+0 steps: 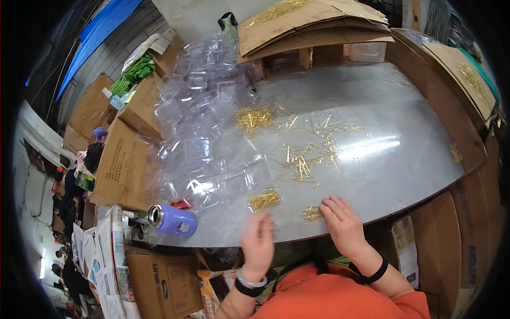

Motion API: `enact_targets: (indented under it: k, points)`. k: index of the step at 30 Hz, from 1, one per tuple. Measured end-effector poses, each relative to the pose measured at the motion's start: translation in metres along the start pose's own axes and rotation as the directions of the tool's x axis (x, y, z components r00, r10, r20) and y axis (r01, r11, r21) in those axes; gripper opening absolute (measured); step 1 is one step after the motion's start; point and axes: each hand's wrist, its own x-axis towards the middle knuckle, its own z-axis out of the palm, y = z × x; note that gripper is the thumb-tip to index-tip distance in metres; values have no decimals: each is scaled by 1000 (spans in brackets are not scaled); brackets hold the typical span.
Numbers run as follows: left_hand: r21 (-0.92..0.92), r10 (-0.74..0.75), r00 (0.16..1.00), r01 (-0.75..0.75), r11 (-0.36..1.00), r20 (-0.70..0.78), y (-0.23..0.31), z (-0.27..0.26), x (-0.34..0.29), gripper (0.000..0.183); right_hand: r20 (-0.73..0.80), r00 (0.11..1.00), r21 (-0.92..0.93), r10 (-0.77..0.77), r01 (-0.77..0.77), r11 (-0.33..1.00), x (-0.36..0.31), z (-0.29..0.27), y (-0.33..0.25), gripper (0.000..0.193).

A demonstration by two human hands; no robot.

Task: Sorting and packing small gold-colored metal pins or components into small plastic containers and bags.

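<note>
My right hand (344,226) rests at the table's near edge with its fingers stretched out. Its fingertips touch a small bundle of thin gold wire pieces (311,213). My left hand (258,239) is over the near edge, its fingers curled and blurred, so whether they hold anything is unclear. Just beyond it lies a neat small pile of gold wire pieces (264,200). Farther off, loose gold wire pieces (301,166) are scattered mid-table. A larger heap of gold wire (254,119) sits behind them, to the left.
Clear plastic boxes (199,149) cover the left of the grey metal table (425,159). A purple flask (178,220) lies at the near left corner. Cardboard boxes (125,165) stand along the left side. Stacked cardboard sheets (319,26) form a shelf at the back; a cardboard wall (435,101) borders the right.
</note>
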Motion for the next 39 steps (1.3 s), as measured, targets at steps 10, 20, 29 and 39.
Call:
enact_targets:
  k: [10, 20, 29, 39]
  points:
    - [-200, -426, 899, 439, 876, 106, -38, -39, 59, 30, -53, 999, -13, -4, 3, 1000, 0, 4, -2, 40]
    - [-626, -497, 857, 463, 627, 137, -11, -49, 15, 11, -32, 999, -14, -15, 14, 1000, 1, 2, -2, 41]
    - [-607, -435, 878, 460, 649, 201, -9, -20, 14, 19, -39, 999, -28, 9, -10, 1000, 0, 3, -4, 39]
    - [-545, -499, 673, 738, 398, 546, 20, -50, -35, 35, -51, 999, -8, 14, -14, 1000, 0, 3, -2, 41]
